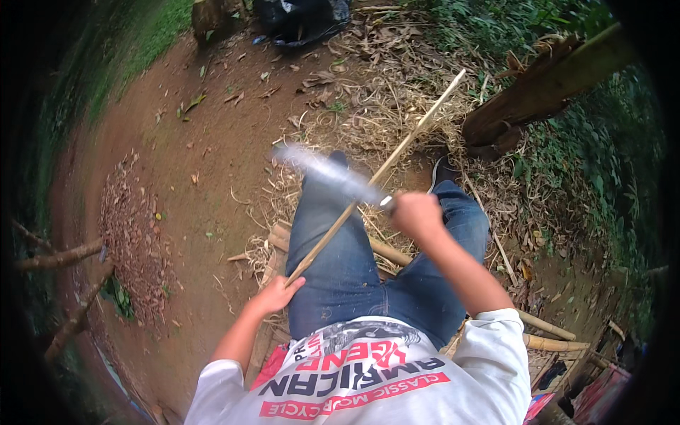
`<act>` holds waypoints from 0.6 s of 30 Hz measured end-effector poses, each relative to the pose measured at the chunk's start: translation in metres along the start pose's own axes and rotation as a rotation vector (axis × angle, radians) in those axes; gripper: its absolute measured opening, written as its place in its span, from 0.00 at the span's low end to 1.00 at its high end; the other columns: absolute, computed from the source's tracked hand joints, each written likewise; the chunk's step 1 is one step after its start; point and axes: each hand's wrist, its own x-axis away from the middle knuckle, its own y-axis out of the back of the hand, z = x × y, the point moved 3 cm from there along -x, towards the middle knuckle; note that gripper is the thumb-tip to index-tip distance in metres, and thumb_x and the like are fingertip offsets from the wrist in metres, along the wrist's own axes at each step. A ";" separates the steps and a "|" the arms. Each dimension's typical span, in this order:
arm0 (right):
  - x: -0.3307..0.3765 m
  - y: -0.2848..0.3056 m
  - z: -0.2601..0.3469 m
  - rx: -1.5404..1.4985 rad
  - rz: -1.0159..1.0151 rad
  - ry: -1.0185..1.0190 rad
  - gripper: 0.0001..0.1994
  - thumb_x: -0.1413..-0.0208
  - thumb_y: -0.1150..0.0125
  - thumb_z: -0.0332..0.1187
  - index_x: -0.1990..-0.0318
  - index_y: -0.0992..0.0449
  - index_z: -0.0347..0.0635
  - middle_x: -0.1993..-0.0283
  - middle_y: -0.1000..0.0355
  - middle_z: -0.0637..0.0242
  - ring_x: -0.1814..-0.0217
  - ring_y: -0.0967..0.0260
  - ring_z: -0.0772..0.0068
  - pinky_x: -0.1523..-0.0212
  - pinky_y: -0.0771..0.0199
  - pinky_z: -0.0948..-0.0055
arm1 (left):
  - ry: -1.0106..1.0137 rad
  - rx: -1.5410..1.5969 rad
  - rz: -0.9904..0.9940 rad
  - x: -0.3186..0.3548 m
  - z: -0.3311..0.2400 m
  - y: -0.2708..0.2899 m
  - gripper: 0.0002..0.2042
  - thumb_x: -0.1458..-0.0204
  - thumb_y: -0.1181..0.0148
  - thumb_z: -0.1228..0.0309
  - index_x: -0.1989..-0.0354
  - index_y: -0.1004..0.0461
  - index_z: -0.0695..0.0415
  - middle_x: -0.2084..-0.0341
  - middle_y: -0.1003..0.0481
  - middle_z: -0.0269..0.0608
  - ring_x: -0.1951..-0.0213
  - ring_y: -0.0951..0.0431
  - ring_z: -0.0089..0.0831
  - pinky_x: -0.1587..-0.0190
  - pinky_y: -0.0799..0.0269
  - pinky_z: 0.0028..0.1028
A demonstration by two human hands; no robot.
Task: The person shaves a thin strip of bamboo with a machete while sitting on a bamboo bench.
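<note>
A long, thin, pale wooden stick, perhaps bamboo [404, 147], slants across my lap from lower left to upper right. My left hand [278, 295] is closed round its near end, over my left thigh. In my right hand [416, 214] is the handle of a large broad-bladed knife [329, 171]. Its blade is smeared by motion and points to the left, crossing the stick in this view. Whether the blade touches the stick I cannot tell. My right fist is above my right thigh, just right of the stick.
Curly pale shavings [382, 113] and dry leaves cover the ground ahead. A thick wooden post [538, 88] leans in at the right. Bamboo poles [545, 326] lie beside and under my legs. At the top sits a black plastic bag [301, 25]; branches [60, 258] stick in at the left.
</note>
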 end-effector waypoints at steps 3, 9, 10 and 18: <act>0.004 0.004 0.032 0.199 0.264 0.231 0.08 0.51 0.45 0.35 0.69 0.20 0.48 0.64 0.20 0.61 0.62 0.20 0.58 0.65 0.23 0.57 | 0.000 -0.006 -0.013 0.013 0.001 0.004 0.30 0.38 0.48 0.49 0.74 0.27 0.72 0.87 0.33 0.43 0.77 0.33 0.28 0.69 0.31 0.37; -0.037 0.066 -0.147 0.113 -0.270 -0.356 0.08 0.58 0.36 0.33 0.72 0.20 0.38 0.71 0.22 0.49 0.67 0.21 0.52 0.65 0.21 0.56 | 0.215 -0.146 0.085 0.009 -0.002 0.016 0.24 0.38 0.47 0.53 0.55 0.25 0.68 0.68 0.21 0.52 0.62 0.22 0.36 0.56 0.28 0.35; -0.034 0.062 -0.137 0.077 -0.249 -0.358 0.08 0.59 0.38 0.31 0.72 0.20 0.38 0.71 0.22 0.50 0.67 0.21 0.51 0.64 0.21 0.56 | 0.138 -0.090 0.047 0.012 -0.005 0.016 0.24 0.38 0.47 0.54 0.52 0.26 0.67 0.65 0.21 0.53 0.60 0.21 0.37 0.54 0.28 0.35; -0.016 0.011 0.000 0.130 0.209 0.231 0.06 0.53 0.41 0.35 0.69 0.19 0.48 0.67 0.20 0.61 0.63 0.20 0.59 0.65 0.22 0.52 | 0.151 -0.008 0.060 0.023 -0.024 0.016 0.28 0.40 0.46 0.50 0.44 0.30 0.64 0.51 0.23 0.54 0.48 0.25 0.41 0.44 0.33 0.34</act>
